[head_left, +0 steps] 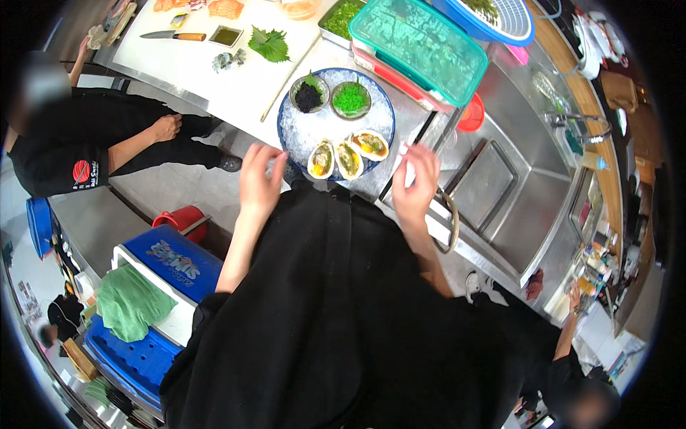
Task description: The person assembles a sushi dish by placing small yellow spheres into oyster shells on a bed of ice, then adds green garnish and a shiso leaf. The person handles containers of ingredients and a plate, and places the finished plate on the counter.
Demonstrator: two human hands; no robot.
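A round blue-rimmed plate filled with crushed ice stands at the counter's near edge. Three dressed oysters in half shells rest on the ice along its near side. Behind them sit two small glass bowls: one with black roe and a green leaf, the other with bright green roe. My left hand hovers by the plate's left rim, empty, thumb apart from the loosely bent fingers. To the right of the plate, my right hand is likewise raised with thumb and fingers apart; a small white spot shows at a fingertip.
A white cutting board holds a knife, a sauce dish, shiso leaves and salmon. Lidded containers stand behind the plate, a steel sink to the right. Co-workers are at left and lower right.
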